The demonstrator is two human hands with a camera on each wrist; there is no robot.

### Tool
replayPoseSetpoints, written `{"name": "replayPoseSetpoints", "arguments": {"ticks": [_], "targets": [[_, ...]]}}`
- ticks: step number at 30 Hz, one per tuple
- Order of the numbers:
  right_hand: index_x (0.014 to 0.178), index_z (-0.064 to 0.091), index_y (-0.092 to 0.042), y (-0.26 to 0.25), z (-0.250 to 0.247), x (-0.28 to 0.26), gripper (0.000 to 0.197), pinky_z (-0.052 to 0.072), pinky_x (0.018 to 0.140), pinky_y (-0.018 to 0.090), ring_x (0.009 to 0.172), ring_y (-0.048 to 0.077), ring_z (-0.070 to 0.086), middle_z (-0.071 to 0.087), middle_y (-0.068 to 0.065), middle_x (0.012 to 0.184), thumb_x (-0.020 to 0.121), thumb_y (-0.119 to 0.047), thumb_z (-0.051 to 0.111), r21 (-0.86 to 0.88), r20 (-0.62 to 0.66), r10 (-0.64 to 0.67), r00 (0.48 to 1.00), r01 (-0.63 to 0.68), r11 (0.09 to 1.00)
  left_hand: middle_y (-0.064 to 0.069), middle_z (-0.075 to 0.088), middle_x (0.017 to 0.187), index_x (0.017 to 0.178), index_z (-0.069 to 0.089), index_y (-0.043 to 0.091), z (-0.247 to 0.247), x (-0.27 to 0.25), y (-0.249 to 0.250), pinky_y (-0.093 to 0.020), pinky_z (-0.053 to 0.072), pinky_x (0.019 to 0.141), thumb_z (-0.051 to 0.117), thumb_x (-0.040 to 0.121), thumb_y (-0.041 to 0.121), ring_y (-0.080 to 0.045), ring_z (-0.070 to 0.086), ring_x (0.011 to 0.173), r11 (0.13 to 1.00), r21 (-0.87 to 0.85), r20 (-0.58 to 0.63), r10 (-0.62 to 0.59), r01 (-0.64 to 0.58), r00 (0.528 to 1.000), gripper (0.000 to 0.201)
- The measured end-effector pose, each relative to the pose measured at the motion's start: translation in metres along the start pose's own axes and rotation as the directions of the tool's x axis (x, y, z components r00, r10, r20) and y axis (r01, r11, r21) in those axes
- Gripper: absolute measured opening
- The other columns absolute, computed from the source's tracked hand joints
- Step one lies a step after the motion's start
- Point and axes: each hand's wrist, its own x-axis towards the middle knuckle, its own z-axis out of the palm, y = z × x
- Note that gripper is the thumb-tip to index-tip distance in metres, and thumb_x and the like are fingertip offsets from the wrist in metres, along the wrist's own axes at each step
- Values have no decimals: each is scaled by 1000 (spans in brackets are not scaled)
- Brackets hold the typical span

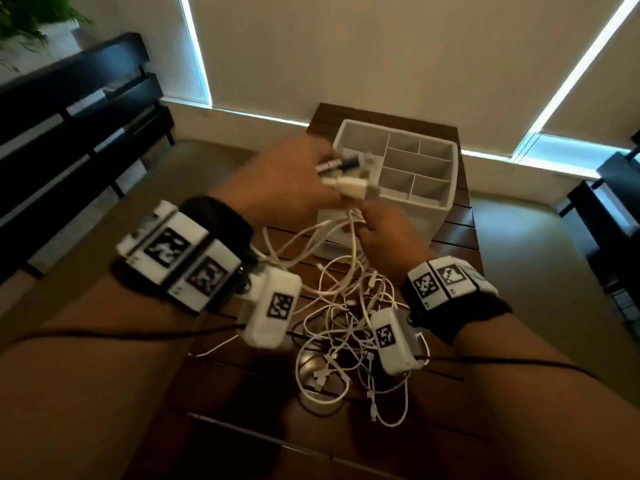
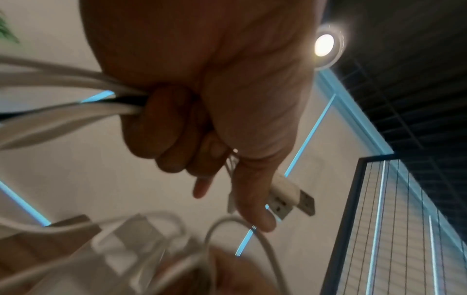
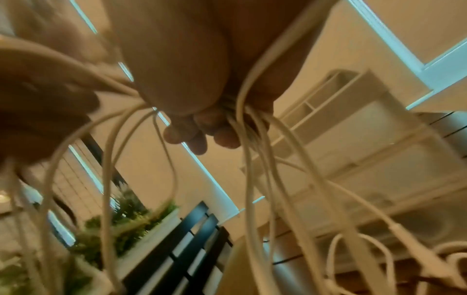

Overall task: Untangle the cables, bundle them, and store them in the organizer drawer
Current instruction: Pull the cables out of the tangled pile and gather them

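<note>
A tangle of white cables (image 1: 349,317) lies on the wooden table (image 1: 460,237) and rises to both hands. My left hand (image 1: 287,178) grips several cable ends, and their USB plugs (image 1: 349,183) stick out over the white organizer (image 1: 433,199). In the left wrist view the curled fingers (image 2: 164,129) clamp the cables (image 2: 63,111), and a white USB plug (image 2: 290,197) pokes out past the hand. My right hand (image 1: 384,233) just below grips a bunch of the same strands. The right wrist view has its fingers (image 3: 202,129) closed round the cables (image 3: 247,159), which hang down.
The organizer's top has several open compartments (image 1: 415,161). A dark slatted bench (image 1: 69,126) runs along the left, with a plant (image 1: 31,19) behind it. Dark furniture (image 1: 609,202) stands at the right. The table's near part (image 1: 277,427) is bare wood.
</note>
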Motion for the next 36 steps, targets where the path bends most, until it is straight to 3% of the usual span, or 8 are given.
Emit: {"name": "replayPoseSetpoints", "arguments": {"ticks": [4,14,20,24,27,30,34,36], "targets": [[102,70,-18,-21,-14,6,17,43,69,21,89,16,65,72,4,97,85,-19,68,-53,-108,-118,987,113,992,13,62,51,65,66,26,23,-8,-4,-9,35,41,81,74,32,4,54,44,983,-106,165,-131,149,978,19],[88,66,-10,-6,22,-6,13,51,78,28,80,21,64,70,7,84,95,-14,56,389,298,-31,954,-91,917,9,48,42,65,66,14,-54,-6,14,-25,32,46,82,66,21,-8,38,35,876,-465,-304,-294,128,906,18],[98,71,-22,-45,54,-14,36,53,87,38,92,21,64,69,5,102,96,-47,46,151,500,-12,866,-74,986,-1,50,59,74,68,12,-64,-9,5,-27,30,48,78,72,23,-15,42,49,944,-87,-297,-330,319,896,14],[100,65,-9,-45,70,-16,21,49,89,38,101,30,60,64,17,109,99,-22,48,-41,367,122,922,-115,993,-8,48,56,76,70,4,-56,-14,-2,-29,31,48,80,69,19,-22,40,47,927,16,-192,-366,376,911,19],[85,69,-5,-37,61,-7,15,55,57,28,57,15,64,69,8,70,91,-18,63,561,152,281,948,-317,765,-1,47,47,69,68,8,-51,-18,-11,-26,32,47,83,65,20,-19,39,43,908,-124,-171,-417,400,893,19],[84,69,-6,-26,40,5,12,55,55,30,56,21,64,70,10,68,88,-17,68,825,-22,382,924,-200,529,-3,47,50,78,70,5,-51,-19,-14,-25,31,46,83,65,18,-19,37,42,898,-233,-188,-418,373,889,22],[88,70,-12,-14,37,2,7,56,69,39,66,22,69,73,9,75,89,-18,67,841,20,255,967,-154,518,-6,50,58,80,71,4,-54,-17,-13,-27,32,50,82,67,19,-20,39,48,902,-292,-212,-386,318,898,23],[92,69,-19,-12,49,-4,6,58,78,45,82,28,71,74,11,91,86,-22,70,670,216,69,974,-199,715,-5,52,58,80,72,7,-52,-15,-10,-28,33,52,82,67,21,-19,41,49,911,-265,-210,-374,316,903,22]]}}
